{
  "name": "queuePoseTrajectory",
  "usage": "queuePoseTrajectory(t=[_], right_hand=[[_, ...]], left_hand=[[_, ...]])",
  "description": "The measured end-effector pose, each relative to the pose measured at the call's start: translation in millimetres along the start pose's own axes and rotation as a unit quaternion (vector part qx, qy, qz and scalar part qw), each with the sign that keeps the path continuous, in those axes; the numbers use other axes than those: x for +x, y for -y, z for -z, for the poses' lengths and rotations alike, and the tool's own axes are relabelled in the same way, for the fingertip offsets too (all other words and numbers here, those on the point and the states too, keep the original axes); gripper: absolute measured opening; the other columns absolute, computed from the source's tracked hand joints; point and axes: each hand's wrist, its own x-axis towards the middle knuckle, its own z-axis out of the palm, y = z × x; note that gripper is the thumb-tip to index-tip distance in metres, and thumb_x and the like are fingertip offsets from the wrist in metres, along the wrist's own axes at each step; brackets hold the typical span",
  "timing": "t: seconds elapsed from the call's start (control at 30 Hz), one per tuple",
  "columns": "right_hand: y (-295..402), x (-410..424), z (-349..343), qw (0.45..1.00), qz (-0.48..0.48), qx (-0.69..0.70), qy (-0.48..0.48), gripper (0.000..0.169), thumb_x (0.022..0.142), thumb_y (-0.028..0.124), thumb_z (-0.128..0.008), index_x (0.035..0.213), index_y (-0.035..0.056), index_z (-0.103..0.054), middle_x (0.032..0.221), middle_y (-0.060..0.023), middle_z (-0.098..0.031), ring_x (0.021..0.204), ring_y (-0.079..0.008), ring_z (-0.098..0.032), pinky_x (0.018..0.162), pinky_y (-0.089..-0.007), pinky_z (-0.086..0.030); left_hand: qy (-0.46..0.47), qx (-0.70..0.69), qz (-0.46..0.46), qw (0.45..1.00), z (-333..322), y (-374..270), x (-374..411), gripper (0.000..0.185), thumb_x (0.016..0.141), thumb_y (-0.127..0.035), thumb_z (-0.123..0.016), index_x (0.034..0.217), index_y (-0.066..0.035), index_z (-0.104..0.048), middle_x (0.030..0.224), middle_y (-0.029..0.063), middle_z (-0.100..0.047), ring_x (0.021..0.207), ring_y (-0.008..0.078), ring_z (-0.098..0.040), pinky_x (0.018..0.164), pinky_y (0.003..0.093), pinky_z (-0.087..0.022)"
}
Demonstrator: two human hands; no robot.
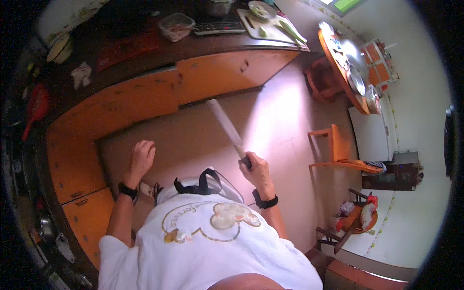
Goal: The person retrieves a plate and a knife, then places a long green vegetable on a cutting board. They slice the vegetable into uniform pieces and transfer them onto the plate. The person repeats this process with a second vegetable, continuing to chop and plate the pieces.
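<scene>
My right hand (256, 168) is closed around the dark handle of a kitchen knife (225, 122). Its long, pale blade points up and left over the floor, away from my body. My left hand (142, 159) hangs in the air in front of the orange cabinets, with nothing visible in it and its fingers loosely bent. Dark bands circle both wrists. On the far counter a white cutting board (258, 33) carries a plate (261, 9), a long green vegetable (293, 32) and a small pale green piece (262, 32).
The dark counter (137, 61) bends around the front and left. On it are a clear plastic container (176, 27), a power strip (219, 28) and a white cloth (82, 75). To the right stand a round table (329, 54) with metal pans, a wooden chair (337, 145) and a white refrigerator (371, 130).
</scene>
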Motion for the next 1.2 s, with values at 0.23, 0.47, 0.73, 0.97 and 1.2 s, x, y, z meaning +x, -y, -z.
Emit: queuePoseTrajectory(t=[0.23, 0.47, 0.73, 0.97, 1.2], right_hand=[[-93, -11, 64, 0.983, -0.142, 0.018, -0.119, 0.016, 0.083, 0.014, -0.067, 0.093, 0.0037, -0.06, 0.071, -0.016, -0.063, 0.061, -0.0342, -0.062, 0.058, -0.0422, -0.049], [-139, 33, 76, 0.954, -0.242, 0.128, -0.123, 0.017, 0.083, 0.013, -0.068, 0.093, 0.0006, -0.062, 0.067, -0.0124, -0.062, 0.056, -0.0241, -0.061, 0.056, -0.0376, -0.049], [-168, 143, 125, 0.913, -0.316, 0.17, -0.192, 0.019, 0.086, 0.012, -0.067, 0.099, -0.0017, -0.063, 0.064, -0.0053, -0.063, 0.052, -0.0106, -0.058, 0.049, -0.0278, -0.047], [-186, 218, 136, 0.853, -0.384, 0.279, -0.218, 0.011, 0.091, 0.011, -0.063, 0.095, 0.0008, -0.061, 0.065, -0.0011, -0.06, 0.051, -0.0059, -0.053, 0.044, -0.0227, -0.04], [-246, 349, 199, 0.899, -0.301, 0.3, -0.104, 0.011, 0.091, 0.009, -0.06, 0.096, -0.0002, -0.062, 0.066, -0.0031, -0.061, 0.053, -0.0074, -0.055, 0.048, -0.0221, -0.044]], left_hand=[[0.062, 0.006, -0.031, 0.998, -57, -69, 116, 0.019, 0.089, -0.013, -0.058, 0.101, 0.0, -0.063, 0.102, 0.0175, -0.064, 0.098, 0.0362, -0.059, 0.084, 0.0437, -0.048], [0.1, -0.011, -0.053, 0.993, -100, -124, 229, 0.017, 0.09, -0.013, -0.056, 0.1, -0.001, -0.062, 0.1, 0.0176, -0.064, 0.096, 0.0364, -0.06, 0.082, 0.0449, -0.049], [0.114, -0.057, -0.141, 0.982, -179, -170, 420, 0.021, 0.091, -0.015, -0.057, 0.104, 0.0, -0.062, 0.099, 0.0187, -0.064, 0.095, 0.037, -0.061, 0.08, 0.0437, -0.05], [0.146, -0.107, -0.152, 0.972, -224, -211, 527, 0.022, 0.091, -0.016, -0.058, 0.107, -0.002, -0.062, 0.101, 0.0166, -0.064, 0.097, 0.0356, -0.062, 0.082, 0.0428, -0.051], [0.051, -0.102, -0.083, 0.99, -265, -228, 594, 0.025, 0.087, -0.014, -0.065, 0.108, -0.001, -0.061, 0.097, 0.017, -0.063, 0.089, 0.0351, -0.062, 0.076, 0.0429, -0.05]])
